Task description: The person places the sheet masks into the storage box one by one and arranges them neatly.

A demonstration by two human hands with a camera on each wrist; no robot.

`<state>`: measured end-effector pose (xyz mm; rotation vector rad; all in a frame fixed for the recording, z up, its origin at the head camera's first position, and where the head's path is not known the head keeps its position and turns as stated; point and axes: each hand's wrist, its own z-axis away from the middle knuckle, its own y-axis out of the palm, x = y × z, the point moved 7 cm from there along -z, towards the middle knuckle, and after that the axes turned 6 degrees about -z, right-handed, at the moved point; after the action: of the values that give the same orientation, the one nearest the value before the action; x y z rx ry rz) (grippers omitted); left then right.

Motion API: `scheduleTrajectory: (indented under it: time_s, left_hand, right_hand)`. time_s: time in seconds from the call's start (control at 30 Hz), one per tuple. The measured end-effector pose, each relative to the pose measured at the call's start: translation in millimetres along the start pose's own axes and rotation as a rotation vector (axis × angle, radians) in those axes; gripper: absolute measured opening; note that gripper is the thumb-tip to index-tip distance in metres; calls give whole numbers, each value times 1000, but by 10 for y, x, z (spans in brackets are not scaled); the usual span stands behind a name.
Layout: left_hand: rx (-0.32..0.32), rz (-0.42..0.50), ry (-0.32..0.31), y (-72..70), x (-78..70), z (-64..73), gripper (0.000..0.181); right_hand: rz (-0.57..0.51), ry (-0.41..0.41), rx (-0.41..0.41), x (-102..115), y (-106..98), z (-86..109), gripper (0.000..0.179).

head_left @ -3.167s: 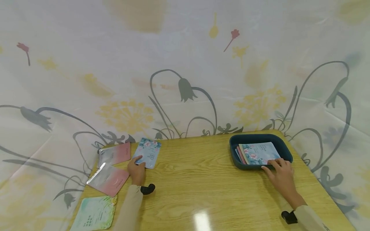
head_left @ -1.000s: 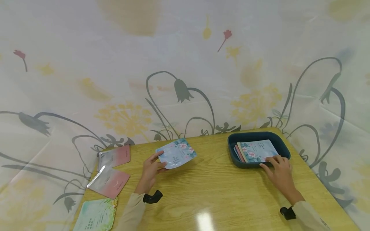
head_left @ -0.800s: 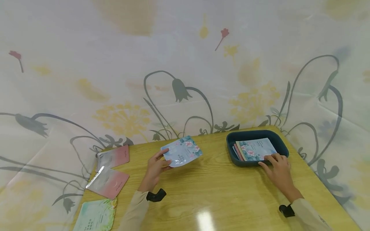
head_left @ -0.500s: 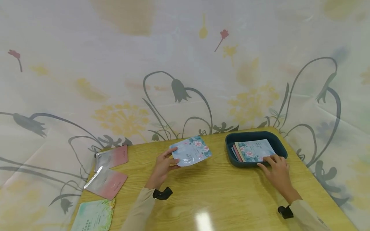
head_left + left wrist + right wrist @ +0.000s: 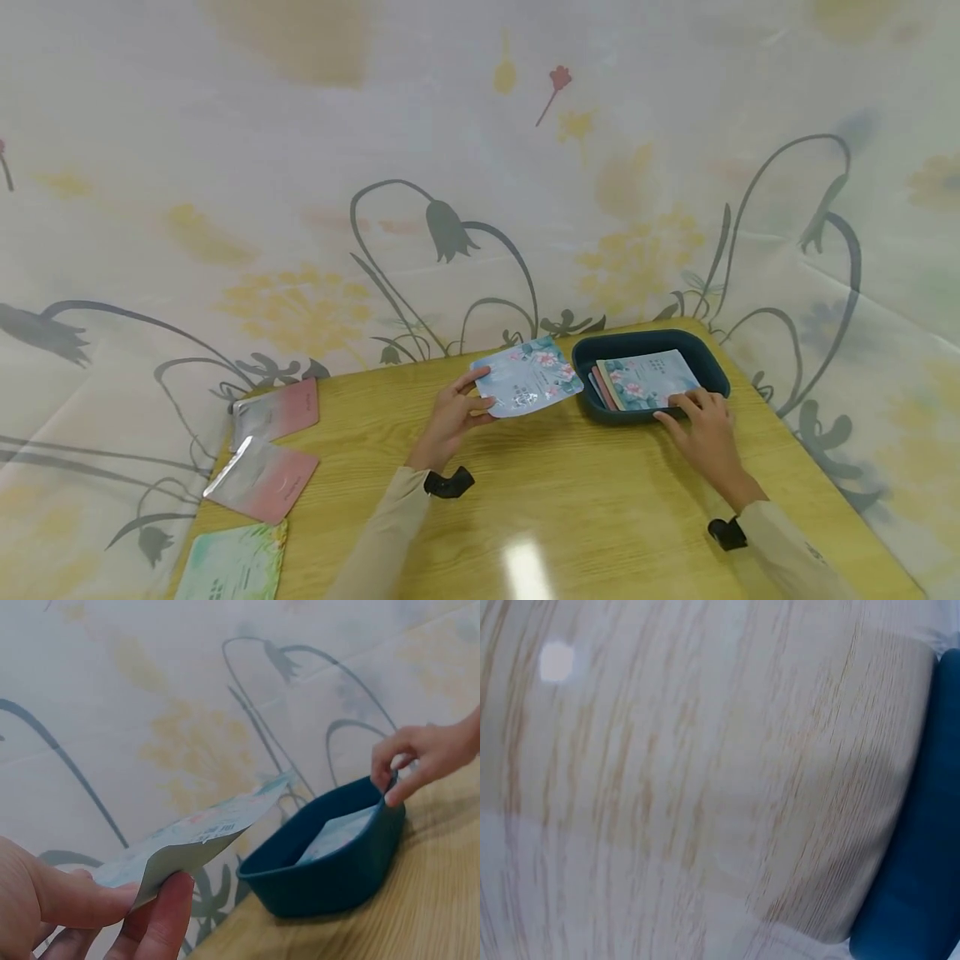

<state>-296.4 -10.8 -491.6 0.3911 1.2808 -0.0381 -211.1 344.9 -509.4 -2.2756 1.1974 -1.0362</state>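
My left hand [image 5: 453, 412] pinches one end of a light-blue sheet mask packet [image 5: 525, 385] printed with pink flowers, thumb on top and fingers beneath. The packet is tilted and raised, its far corner beside the left end of a dark teal basin [image 5: 611, 342]. In the left wrist view the packet [image 5: 206, 829] bends slightly in front of the basin [image 5: 330, 885]. My right hand [image 5: 707, 433] grips the basin's near right rim. Inside lie a matching blue packet [image 5: 652, 379] on top and pink and other edges under it. The right wrist view shows only the basin's side [image 5: 915, 862] and tabletop.
On the left of the wooden table [image 5: 555, 508] lie two pink-and-silver packets, one farther back [image 5: 277, 410] and one nearer [image 5: 262, 479]. A green-and-white packet [image 5: 232, 562] lies at the near left. A floral sheet [image 5: 480, 167] hangs behind the table.
My left hand has picked the blue packet up from the table's left part, turned it and carried it right to the basin. My right hand keeps its grip on the rim.
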Motion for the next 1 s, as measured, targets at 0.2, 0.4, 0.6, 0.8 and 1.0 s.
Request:
scheduleTrajectory:
  time_s: [0.2, 0.4, 0.6, 0.8, 1.0]
  left_hand:
    - [48, 36, 6, 199, -26, -108, 55]
    - [97, 37, -2, 395, -13, -206, 53]
    - [113, 27, 6, 555, 32, -349, 52]
    - [127, 8, 14, 738, 102, -511, 51]
    - [142, 14, 14, 935, 185, -631, 50]
  right_hand:
    - [4, -6, -1, -1, 7, -15, 30]
    - [-11, -20, -17, -13, 8, 3, 30]
    - [2, -28, -10, -20, 34, 9, 31]
    - [-1, -26, -19, -16, 33, -3, 32]
    - [-2, -42, -34, -2, 17, 13, 33]
